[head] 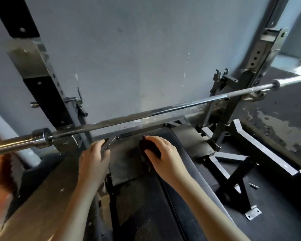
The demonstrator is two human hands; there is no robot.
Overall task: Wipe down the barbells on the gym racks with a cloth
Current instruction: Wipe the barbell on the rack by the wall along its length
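Inside a weight room: a steel barbell rests across a squat rack, its hole-drilled uprights set against a scuffed grey wall. A worn black bench pad sits below the bar, btwn the rack's legs, w/ dark flooring, chipped near the wall, around the steel base frame.
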